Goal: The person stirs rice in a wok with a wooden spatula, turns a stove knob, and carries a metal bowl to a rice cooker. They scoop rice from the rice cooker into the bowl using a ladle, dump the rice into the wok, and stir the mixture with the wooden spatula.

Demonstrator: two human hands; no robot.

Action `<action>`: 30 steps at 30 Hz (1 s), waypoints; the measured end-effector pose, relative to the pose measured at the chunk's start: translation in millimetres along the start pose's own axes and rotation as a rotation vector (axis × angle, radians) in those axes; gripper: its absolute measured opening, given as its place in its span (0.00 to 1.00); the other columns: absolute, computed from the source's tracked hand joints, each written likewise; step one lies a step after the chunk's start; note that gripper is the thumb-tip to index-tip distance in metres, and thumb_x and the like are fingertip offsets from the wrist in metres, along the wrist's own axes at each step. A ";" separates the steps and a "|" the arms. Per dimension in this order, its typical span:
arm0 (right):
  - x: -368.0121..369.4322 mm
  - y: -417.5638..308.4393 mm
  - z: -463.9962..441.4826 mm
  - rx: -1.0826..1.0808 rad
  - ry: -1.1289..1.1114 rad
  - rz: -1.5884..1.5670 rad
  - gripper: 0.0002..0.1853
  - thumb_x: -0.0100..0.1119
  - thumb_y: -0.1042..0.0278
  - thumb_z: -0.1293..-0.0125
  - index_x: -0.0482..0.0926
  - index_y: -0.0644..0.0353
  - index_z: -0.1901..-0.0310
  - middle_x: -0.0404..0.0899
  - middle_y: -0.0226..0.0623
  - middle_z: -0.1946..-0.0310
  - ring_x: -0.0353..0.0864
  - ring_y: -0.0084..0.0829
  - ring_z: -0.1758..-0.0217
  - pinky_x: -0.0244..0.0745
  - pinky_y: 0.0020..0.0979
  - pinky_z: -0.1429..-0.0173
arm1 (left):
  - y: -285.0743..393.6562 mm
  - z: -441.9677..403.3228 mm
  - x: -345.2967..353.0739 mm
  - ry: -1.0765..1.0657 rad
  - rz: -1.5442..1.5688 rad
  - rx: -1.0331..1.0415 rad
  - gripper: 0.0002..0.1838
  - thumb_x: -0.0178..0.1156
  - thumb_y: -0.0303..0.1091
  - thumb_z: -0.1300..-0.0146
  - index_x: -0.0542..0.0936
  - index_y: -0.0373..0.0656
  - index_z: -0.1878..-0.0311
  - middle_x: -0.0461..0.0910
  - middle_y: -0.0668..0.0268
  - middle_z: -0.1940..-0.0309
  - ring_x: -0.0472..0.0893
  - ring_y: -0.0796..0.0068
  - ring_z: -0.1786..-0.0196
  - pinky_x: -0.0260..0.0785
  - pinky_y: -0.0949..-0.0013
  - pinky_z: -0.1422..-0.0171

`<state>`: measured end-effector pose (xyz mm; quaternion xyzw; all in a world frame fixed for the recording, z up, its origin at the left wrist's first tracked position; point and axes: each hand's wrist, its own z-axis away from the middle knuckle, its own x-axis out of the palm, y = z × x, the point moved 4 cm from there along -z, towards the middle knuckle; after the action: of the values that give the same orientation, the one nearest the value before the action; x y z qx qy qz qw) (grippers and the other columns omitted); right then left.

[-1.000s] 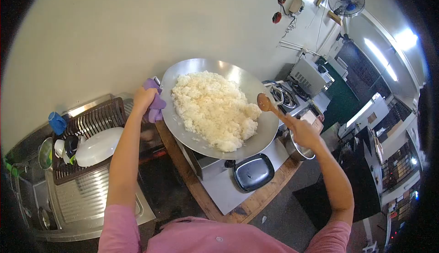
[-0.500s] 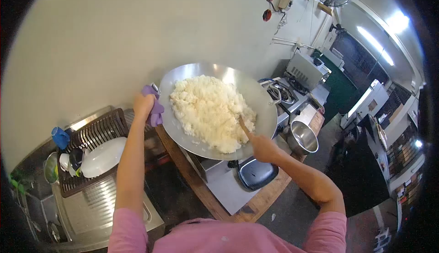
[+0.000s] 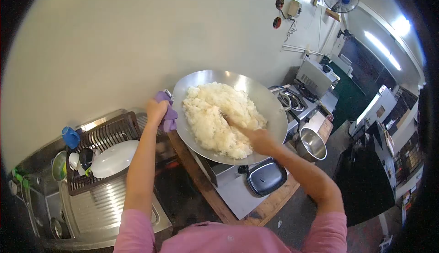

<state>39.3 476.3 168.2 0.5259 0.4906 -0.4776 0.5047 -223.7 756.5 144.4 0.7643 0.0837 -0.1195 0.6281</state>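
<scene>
A wide metal wok [image 3: 270, 116] sits tilted on the stove, with a big mound of white rice [image 3: 215, 102] in it. My left hand [image 3: 157, 111] is closed on a purple cloth [image 3: 168, 116] wrapped about the wok's left handle, whose metal end pokes out above. Over the right part of the rice, my right hand [image 3: 261, 141] grips a wooden spatula [image 3: 232, 122]. The spatula's lower end is buried in the rice, so its shape is hidden.
Left of the wok, a dish rack [image 3: 109, 134] holds a white dish [image 3: 115, 158] and a blue cup [image 3: 71, 137] beside the steel sink. A dark tray [image 3: 266, 178] lies in front of the wok. Right of it stand a steel pot [image 3: 312, 144] and a gas burner [image 3: 292, 100].
My right hand has pushed the spatula leftward and deeper into the rice, opening a furrow across the mound. My left hand keeps its hold. The whole view has shifted slightly.
</scene>
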 end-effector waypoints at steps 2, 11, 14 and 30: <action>-51.1 12.7 28.1 0.131 -0.068 0.065 0.35 0.45 0.76 0.45 0.54 0.37 0.34 0.77 0.52 0.71 0.78 0.50 0.65 0.72 0.45 0.61 | 10.4 10.2 -4.0 -0.003 -0.045 0.001 0.18 0.57 0.36 0.59 0.78 0.29 0.70 0.79 0.46 0.71 0.80 0.52 0.64 0.69 0.60 0.58; 2.0 103.9 -57.5 0.066 0.303 -0.286 0.26 0.46 0.76 0.47 0.68 0.50 0.43 0.78 0.51 0.61 0.77 0.52 0.59 0.71 0.44 0.55 | 14.5 16.6 -4.2 0.023 -0.105 -0.067 0.22 0.57 0.38 0.59 0.78 0.27 0.65 0.78 0.42 0.66 0.78 0.47 0.57 0.68 0.58 0.52; 16.5 22.8 -68.2 0.246 0.139 -0.183 0.39 0.42 0.80 0.50 0.50 0.48 0.32 0.77 0.55 0.61 0.77 0.50 0.58 0.70 0.46 0.53 | 5.1 10.7 -1.2 0.146 -0.173 -0.011 0.23 0.58 0.39 0.59 0.77 0.27 0.63 0.78 0.42 0.63 0.77 0.47 0.55 0.67 0.58 0.50; -95.9 97.5 56.9 0.499 -0.070 0.091 0.16 0.49 0.67 0.44 0.79 0.43 0.54 0.79 0.49 0.66 0.79 0.46 0.61 0.73 0.46 0.56 | -4.9 2.6 1.2 0.020 -0.085 -0.028 0.20 0.58 0.38 0.59 0.78 0.32 0.64 0.79 0.46 0.65 0.78 0.50 0.58 0.68 0.60 0.54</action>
<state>130.1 415.2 267.9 0.6388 0.3158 -0.5785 0.3969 -224.2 755.0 139.0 0.7523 0.1239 -0.1372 0.6323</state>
